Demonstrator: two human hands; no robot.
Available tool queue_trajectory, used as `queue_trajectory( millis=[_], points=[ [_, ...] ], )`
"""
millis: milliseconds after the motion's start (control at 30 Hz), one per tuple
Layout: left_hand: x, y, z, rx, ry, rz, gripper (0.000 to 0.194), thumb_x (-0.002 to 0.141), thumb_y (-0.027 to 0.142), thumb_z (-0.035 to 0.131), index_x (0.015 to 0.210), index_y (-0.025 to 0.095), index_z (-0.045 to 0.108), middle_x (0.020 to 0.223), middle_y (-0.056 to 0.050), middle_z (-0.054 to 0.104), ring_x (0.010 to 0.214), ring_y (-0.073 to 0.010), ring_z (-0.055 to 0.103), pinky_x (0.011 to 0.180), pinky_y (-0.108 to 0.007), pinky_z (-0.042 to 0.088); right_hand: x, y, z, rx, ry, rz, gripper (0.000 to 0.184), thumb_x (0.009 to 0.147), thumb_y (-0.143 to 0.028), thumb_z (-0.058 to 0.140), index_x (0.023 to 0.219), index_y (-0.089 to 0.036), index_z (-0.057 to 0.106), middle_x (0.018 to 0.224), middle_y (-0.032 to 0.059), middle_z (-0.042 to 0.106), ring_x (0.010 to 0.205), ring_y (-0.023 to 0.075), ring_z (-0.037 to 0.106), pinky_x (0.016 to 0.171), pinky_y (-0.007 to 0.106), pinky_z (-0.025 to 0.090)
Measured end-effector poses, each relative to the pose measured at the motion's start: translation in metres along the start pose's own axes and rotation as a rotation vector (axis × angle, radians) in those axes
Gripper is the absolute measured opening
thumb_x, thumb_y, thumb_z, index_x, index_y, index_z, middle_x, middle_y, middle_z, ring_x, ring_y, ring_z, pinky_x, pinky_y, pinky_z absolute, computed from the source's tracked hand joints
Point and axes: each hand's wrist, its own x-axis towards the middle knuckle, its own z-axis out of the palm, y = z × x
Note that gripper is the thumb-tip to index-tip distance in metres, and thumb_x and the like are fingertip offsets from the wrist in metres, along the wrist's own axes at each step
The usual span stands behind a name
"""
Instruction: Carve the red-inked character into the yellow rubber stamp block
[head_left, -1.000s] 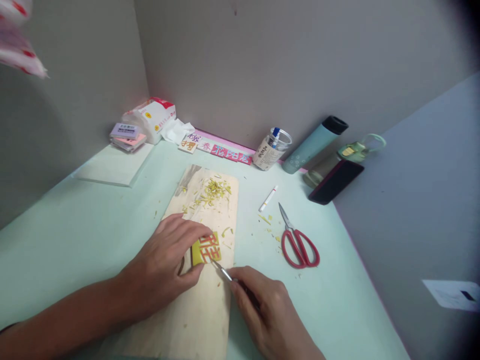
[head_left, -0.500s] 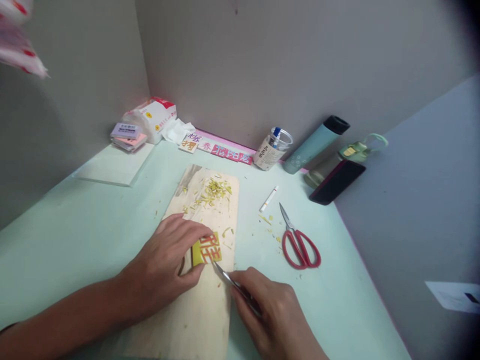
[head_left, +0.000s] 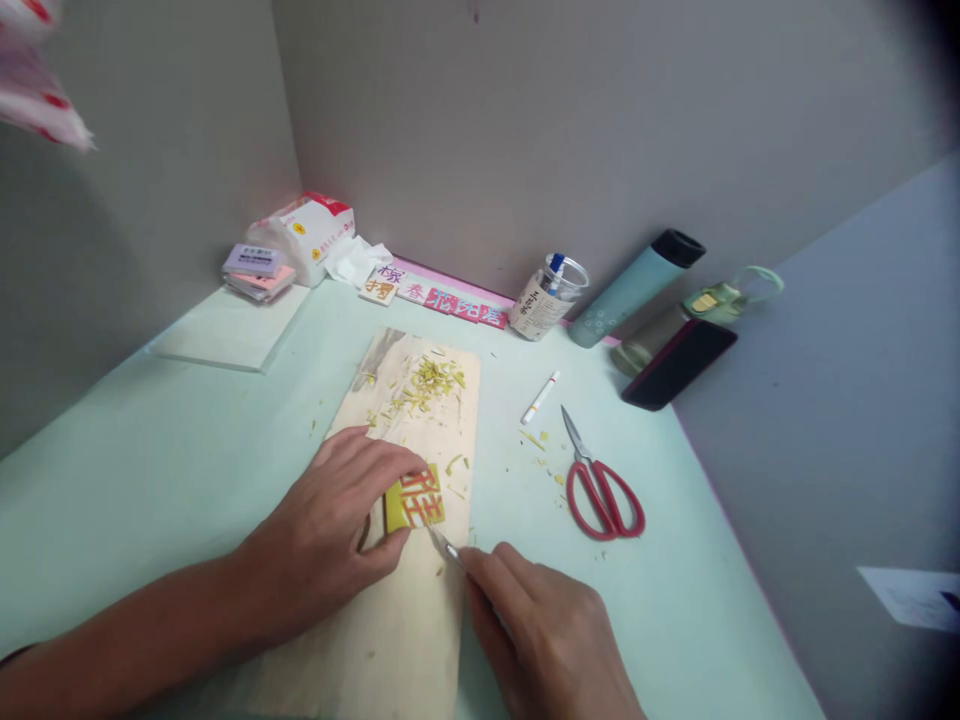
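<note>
Yellow carving block (head_left: pixel 414 502) sits just below the frame's middle, pinched by the left hand (head_left: pixel 345 510). The right hand (head_left: pixel 544 620), curled round a carving knife (head_left: pixel 448 546), has just rolled, likely giving the cut a new slant.

We see soft, diffuse light brightening the pale mint-green worktop (head_left: pixel 187 440), while the plain grey wall (head_left: pixel 487 130) behind looks dimmer. Black vignetting swallows our upper right corner, and wide-angle stretch makes the tall teal cylindrical bottle (head_left: pixel 634 292) lean. Slight blur softens the square yellow block with red characters (head_left: pixel 417 497).
</note>
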Motion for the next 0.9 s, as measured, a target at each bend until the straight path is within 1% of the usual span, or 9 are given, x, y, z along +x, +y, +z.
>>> queue_trajectory(
  millis=[167, 300, 367, 467, 600, 700, 800, 867, 900],
  points=[
    [0.000, 0.000, 0.001, -0.008, 0.010, 0.003, 0.042, 0.082, 0.010, 0.056, 0.121, 0.026, 0.049, 0.115, -0.002, 0.065, 0.110, -0.0238, 0.056, 0.115, -0.048, 0.026, 0.002, -0.003, 0.004, -0.089, 0.063, -0.027, 0.027, 0.103, -0.011, 0.034, 0.100, -0.015, 0.061, 0.064, 0.0007, 0.061, 0.047, 0.0138, 0.053, 0.046, 0.027, 0.032],
    [0.001, 0.000, 0.001, -0.016, 0.017, -0.010, 0.040, 0.082, 0.010, 0.056, 0.119, 0.025, 0.051, 0.114, -0.002, 0.066, 0.110, -0.0238, 0.056, 0.115, -0.048, 0.027, 0.003, -0.003, 0.006, -0.042, 0.041, -0.007, 0.028, 0.104, -0.012, 0.034, 0.099, -0.016, 0.061, 0.067, 0.0010, 0.063, 0.049, 0.0136, 0.054, 0.047, 0.027, 0.032],
    [0.001, 0.001, 0.001, -0.010, 0.023, -0.013, 0.039, 0.082, 0.011, 0.056, 0.119, 0.025, 0.052, 0.114, -0.002, 0.066, 0.111, -0.0244, 0.056, 0.115, -0.048, 0.027, 0.003, -0.002, 0.005, 0.023, 0.011, 0.016, 0.027, 0.103, -0.012, 0.035, 0.097, -0.017, 0.061, 0.068, 0.0011, 0.062, 0.050, 0.0136, 0.055, 0.048, 0.026, 0.033],
    [0.000, 0.000, 0.001, 0.003, 0.024, -0.010, 0.041, 0.082, 0.011, 0.056, 0.120, 0.025, 0.052, 0.115, -0.002, 0.067, 0.112, -0.0249, 0.056, 0.114, -0.047, 0.029, 0.003, -0.001, 0.002, 0.179, -0.049, 0.081, 0.024, 0.103, -0.015, 0.039, 0.096, -0.019, 0.062, 0.072, 0.0010, 0.063, 0.055, 0.0137, 0.058, 0.051, 0.025, 0.037],
    [0.000, -0.001, 0.002, -0.003, 0.012, -0.006, 0.042, 0.082, 0.011, 0.056, 0.121, 0.026, 0.051, 0.116, -0.002, 0.066, 0.112, -0.0249, 0.055, 0.114, -0.047, 0.029, 0.006, 0.000, -0.004, 0.472, -0.147, 0.255, 0.019, 0.101, -0.019, 0.047, 0.098, -0.022, 0.065, 0.080, 0.0000, 0.065, 0.065, 0.0128, 0.060, 0.059, 0.023, 0.042],
    [0.000, -0.002, 0.002, -0.007, 0.012, -0.003, 0.041, 0.083, 0.011, 0.056, 0.121, 0.026, 0.051, 0.115, -0.001, 0.066, 0.112, -0.0249, 0.055, 0.114, -0.048, 0.029, 0.007, 0.002, -0.006, 0.658, -0.203, 0.386, 0.018, 0.099, -0.021, 0.051, 0.103, -0.024, 0.069, 0.082, -0.0014, 0.067, 0.067, 0.0118, 0.058, 0.061, 0.022, 0.042],
    [-0.001, -0.002, 0.002, -0.001, 0.006, -0.003, 0.042, 0.082, 0.011, 0.056, 0.121, 0.026, 0.050, 0.116, 0.000, 0.065, 0.112, -0.0246, 0.055, 0.114, -0.048, 0.028, 0.008, 0.003, -0.005, 0.737, -0.229, 0.471, 0.018, 0.099, -0.023, 0.053, 0.104, -0.023, 0.070, 0.077, -0.0024, 0.064, 0.064, 0.0116, 0.052, 0.058, 0.022, 0.039],
    [-0.001, -0.002, 0.002, 0.001, 0.006, -0.002, 0.042, 0.082, 0.010, 0.056, 0.121, 0.026, 0.050, 0.116, 0.000, 0.065, 0.113, -0.0247, 0.054, 0.114, -0.048, 0.028, 0.008, 0.003, -0.005, 0.726, -0.238, 0.481, 0.017, 0.099, -0.024, 0.053, 0.103, -0.022, 0.070, 0.076, -0.0025, 0.063, 0.064, 0.0116, 0.052, 0.058, 0.021, 0.039],
    [-0.001, -0.002, 0.001, -0.001, 0.005, -0.001, 0.042, 0.082, 0.010, 0.056, 0.121, 0.026, 0.050, 0.116, 0.000, 0.065, 0.113, -0.0247, 0.054, 0.114, -0.047, 0.028, 0.008, 0.003, -0.006, 0.694, -0.233, 0.460, 0.017, 0.099, -0.024, 0.053, 0.102, -0.022, 0.069, 0.077, -0.0023, 0.064, 0.064, 0.0115, 0.053, 0.058, 0.021, 0.040]
  ],
)
